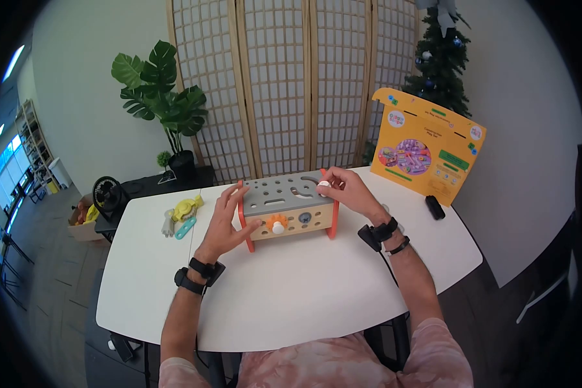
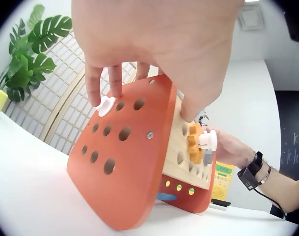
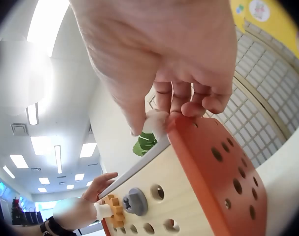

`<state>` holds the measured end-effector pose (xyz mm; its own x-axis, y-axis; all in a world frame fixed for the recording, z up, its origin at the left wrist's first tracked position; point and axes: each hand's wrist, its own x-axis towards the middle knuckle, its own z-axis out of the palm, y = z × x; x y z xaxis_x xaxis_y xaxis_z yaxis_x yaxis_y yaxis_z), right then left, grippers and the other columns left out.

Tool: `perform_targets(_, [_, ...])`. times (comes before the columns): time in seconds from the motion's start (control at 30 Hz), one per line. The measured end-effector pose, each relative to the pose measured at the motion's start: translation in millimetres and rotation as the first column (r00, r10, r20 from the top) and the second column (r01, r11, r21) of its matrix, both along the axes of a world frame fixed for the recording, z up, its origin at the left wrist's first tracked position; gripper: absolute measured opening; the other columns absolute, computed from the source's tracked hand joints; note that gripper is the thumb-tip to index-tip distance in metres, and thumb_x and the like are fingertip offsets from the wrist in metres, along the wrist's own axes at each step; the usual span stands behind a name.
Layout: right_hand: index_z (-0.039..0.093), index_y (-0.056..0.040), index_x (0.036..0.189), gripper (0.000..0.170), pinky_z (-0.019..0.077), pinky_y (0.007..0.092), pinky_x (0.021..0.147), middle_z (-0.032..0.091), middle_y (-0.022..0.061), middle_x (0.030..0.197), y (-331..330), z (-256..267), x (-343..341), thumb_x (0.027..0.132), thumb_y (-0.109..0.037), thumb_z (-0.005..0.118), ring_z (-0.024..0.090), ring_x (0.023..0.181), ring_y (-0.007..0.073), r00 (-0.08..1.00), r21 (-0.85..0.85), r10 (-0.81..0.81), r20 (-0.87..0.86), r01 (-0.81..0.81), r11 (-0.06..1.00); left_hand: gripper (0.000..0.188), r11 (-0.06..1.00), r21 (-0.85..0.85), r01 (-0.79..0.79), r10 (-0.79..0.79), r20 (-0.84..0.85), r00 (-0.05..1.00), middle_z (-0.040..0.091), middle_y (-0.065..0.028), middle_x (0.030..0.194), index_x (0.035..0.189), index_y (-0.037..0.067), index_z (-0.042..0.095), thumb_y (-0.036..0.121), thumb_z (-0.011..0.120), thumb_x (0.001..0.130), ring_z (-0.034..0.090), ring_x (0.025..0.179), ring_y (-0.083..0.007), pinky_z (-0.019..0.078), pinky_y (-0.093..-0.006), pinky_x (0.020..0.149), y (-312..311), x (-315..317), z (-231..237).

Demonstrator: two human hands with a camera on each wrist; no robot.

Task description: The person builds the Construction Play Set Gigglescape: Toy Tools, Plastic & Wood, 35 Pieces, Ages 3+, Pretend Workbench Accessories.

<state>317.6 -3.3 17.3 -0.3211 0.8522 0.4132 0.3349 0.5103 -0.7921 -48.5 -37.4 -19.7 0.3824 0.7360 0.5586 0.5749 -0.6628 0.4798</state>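
A person in a pink-and-white tie-dyed shirt [image 1: 317, 363] sits at a white table [image 1: 284, 291], with black straps on both wrists. On the middle of the table, under both hands, stands a toy workbench [image 1: 290, 207] with a grey perforated top, a pale wooden front panel full of round holes and red-orange side panels. The left hand [image 1: 221, 223] is spread wide over the bench's left end, its thumb against the front panel and a fingertip at a small white cap [image 2: 106, 106] on the side panel. The right hand [image 1: 349, 189] pinches a rounded white piece [image 1: 324, 187] at the right end of the top, beside a curved slot; whether it sits in the slot I cannot tell. On the front panel, an orange gear [image 1: 277, 220] with a white knob is left of a grey round piece [image 1: 306, 218]. A teal tool [image 1: 185, 228] and a crumpled yellow item [image 1: 186, 208] lie well to the left, a black oblong object [image 1: 435, 207] to the right. Behind that stands a yellow cardboard box [image 1: 401, 158] reading "Construction Play Set". Farther back are a broad-leaved green plant [image 1: 158, 84], a wood-framed lattice screen [image 1: 278, 77] and a decorated Christmas tree [image 1: 433, 71].
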Motion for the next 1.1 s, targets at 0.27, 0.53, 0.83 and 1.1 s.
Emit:
perform_targets(0.27, [0.069, -0.0074, 0.094, 0.024, 0.0403, 0.0209, 0.066, 0.061, -0.0075, 0.082, -2, -4, -5, 0.095, -0.024, 0.086, 0.045, 0.071, 0.0025, 0.999, 0.011, -0.027, -0.045, 0.027, 1.0, 0.089, 0.998, -0.044, 0.042, -0.034, 0.176, 0.984, 0.02, -0.0234, 0.176, 0.16, 0.011, 0.044, 0.04, 0.088, 0.089, 0.027, 0.162, -0.0415, 0.0315, -0.0517, 0.129, 15, 6, -29])
perform_targets(0.53, [0.068, -0.0078, 0.095, 0.024, 0.042, 0.0216, 0.068, 0.063, -0.0072, 0.086, 2, -17, -5, 0.094, -0.023, 0.087, 0.046, 0.073, 0.0023, 0.986, -0.033, -0.05, -0.16, 0.046, 0.998, 0.084, 0.995, -0.066, 0.071, -0.05, 0.275, 0.96, 0.021, -0.0243, 0.176, 0.156, 0.011, 0.045, 0.032, 0.089, 0.088, 0.027, 0.163, -0.0394, 0.0315, -0.0502, 0.13, 18, 11, -35])
perform_targets(0.83, [0.065, -0.0076, 0.096, 0.019, 0.0464, 0.023, 0.078, 0.065, -0.0028, 0.106, 6, -25, 0, 0.096, -0.019, 0.081, 0.05, 0.083, 0.005, 0.976, -0.017, -0.027, -0.217, 0.024, 1.0, 0.083, 0.994, -0.066, 0.086, -0.063, 0.29, 0.955, 0.02, -0.0238, 0.176, 0.156, 0.012, 0.045, 0.029, 0.09, 0.088, 0.029, 0.162, -0.0372, 0.0358, -0.049, 0.128, 16, 13, -32])
perform_targets(1.1, [0.072, -0.0086, 0.12, 0.028, 0.0489, 0.026, 0.084, 0.064, -0.002, 0.116, 7, -27, 12, 0.096, -0.021, 0.08, 0.056, 0.095, 0.0077, 0.993, 0.021, 0.07, -0.098, -0.068, 0.997, 0.084, 0.99, -0.087, 0.109, -0.077, 0.315, 0.946, 0.021, -0.0265, 0.176, 0.158, 0.013, 0.044, 0.031, 0.087, 0.089, 0.026, 0.163, -0.0391, 0.031, -0.0499, 0.129, 16, 12, -32])
